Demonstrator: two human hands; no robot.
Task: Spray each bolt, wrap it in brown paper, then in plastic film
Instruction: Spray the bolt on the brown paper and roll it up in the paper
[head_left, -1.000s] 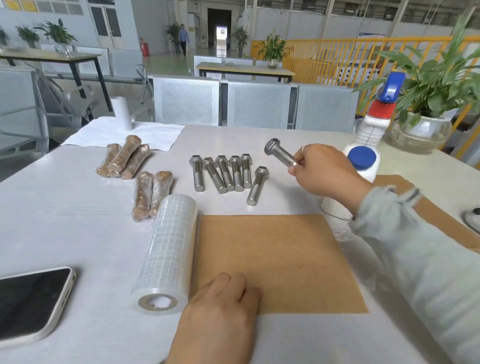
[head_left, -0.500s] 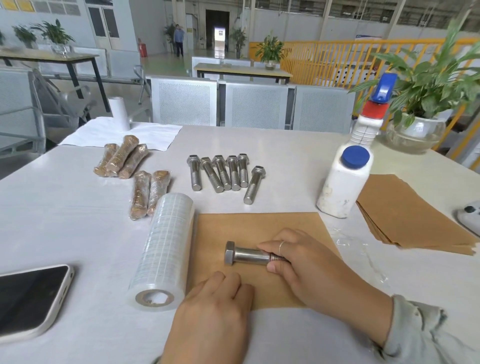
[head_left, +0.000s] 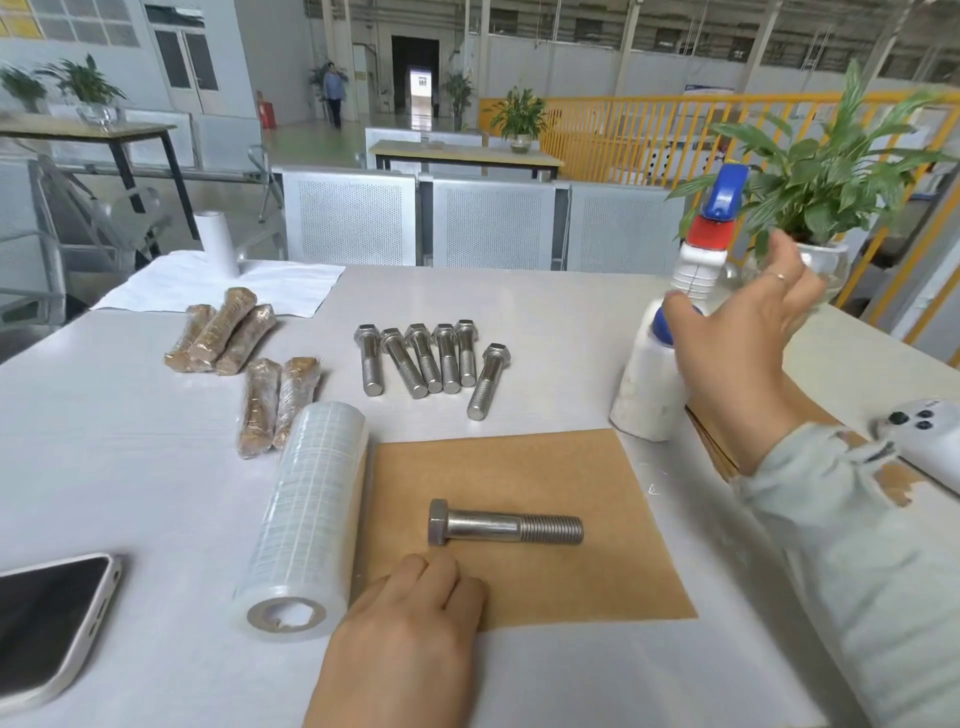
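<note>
Lying just beyond our left hand (head_left: 410, 623), the bolt (head_left: 505, 524) sits midway on the brown paper (head_left: 571, 467), which that hand's flat fingers pin. Our right hand (head_left: 737, 358), fingers spread, hangs beside the spray bottle (head_left: 698, 265), holding nothing.

Seven bare bolts: one (head_left: 505, 528) on the brown paper sheet (head_left: 561, 582), six in a row (head_left: 423, 358) toward the tabletop's far edge. Five wrapped bolts (head_left: 249, 358). One film roll (head_left: 306, 519). Two white bottles (head_left: 660, 374). Two phones (head_left: 47, 618).
</note>
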